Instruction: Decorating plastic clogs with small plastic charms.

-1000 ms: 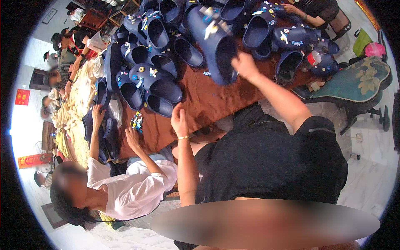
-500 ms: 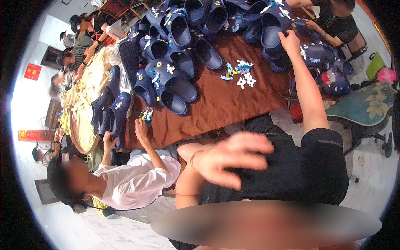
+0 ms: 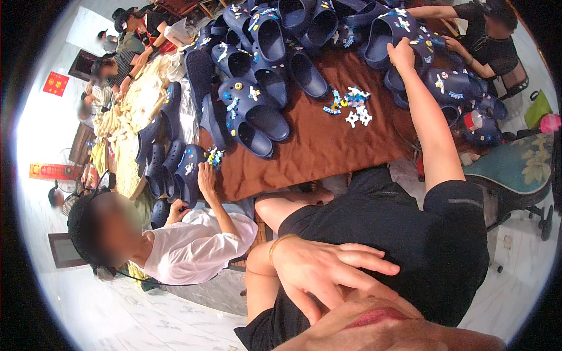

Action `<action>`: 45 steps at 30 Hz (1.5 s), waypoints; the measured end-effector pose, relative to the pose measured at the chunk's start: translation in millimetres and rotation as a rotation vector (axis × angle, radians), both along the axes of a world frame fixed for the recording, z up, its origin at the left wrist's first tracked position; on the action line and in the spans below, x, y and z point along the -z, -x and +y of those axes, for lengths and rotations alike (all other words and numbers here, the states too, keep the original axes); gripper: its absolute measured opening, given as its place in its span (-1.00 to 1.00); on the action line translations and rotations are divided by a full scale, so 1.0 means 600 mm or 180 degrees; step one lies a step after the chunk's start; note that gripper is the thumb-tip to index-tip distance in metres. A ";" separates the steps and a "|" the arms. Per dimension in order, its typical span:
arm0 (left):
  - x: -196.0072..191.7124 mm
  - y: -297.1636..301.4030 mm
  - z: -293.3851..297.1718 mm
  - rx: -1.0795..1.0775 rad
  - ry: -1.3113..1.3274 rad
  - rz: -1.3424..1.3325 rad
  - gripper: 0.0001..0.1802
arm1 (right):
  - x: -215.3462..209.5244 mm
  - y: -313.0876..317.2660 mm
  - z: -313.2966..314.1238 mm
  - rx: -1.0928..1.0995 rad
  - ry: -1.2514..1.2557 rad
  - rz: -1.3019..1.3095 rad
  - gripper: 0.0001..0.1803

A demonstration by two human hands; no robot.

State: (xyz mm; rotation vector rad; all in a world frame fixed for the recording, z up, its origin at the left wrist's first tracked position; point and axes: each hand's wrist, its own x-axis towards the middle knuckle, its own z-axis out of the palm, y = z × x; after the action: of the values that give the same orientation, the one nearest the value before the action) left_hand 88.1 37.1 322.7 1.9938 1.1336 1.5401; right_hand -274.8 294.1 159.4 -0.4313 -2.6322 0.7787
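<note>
Right hand (image 3: pixel 401 54): fingers curling onto a navy clog (image 3: pixel 391 34), gripping its rim.
Left hand (image 3: pixel 328 270): fingers spreading wide, holding nothing.
Table (image 3: pixel 328 146): carrying loose shoe charms (image 3: pixel 351 106).

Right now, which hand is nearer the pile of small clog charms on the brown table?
Right. The right hand rests on a navy clog just beyond the charm pile; the left hand is far back, spread against the person's chest, off the table.

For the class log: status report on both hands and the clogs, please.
Right hand stretched out, resting on a navy foam clog in the pile. Left hand open, empty, near the chest. Loose blue and white shoe charms on the brown tablecloth.
</note>
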 end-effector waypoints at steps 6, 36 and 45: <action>0.008 0.001 -0.024 -0.0409 -0.0135 0.0039 -0.61 | 0.011 0.006 -0.029 0.0173 0.0122 -0.0285 -0.44; 0.004 -0.008 -0.016 -0.0330 -0.0262 -0.0099 -0.43 | 0.166 -0.025 -0.295 -0.1687 -0.0174 -0.0942 -0.55; -0.008 -0.016 -0.025 -0.0988 -0.0227 -0.0212 -0.56 | 0.160 -0.042 -0.305 -0.1513 -0.0272 -0.1267 -0.70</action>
State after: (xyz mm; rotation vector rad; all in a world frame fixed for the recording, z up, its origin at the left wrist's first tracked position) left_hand 97.8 22.3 327.4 1.8610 1.4321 1.8059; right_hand -249.6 111.3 63.6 0.0862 -3.1854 0.7738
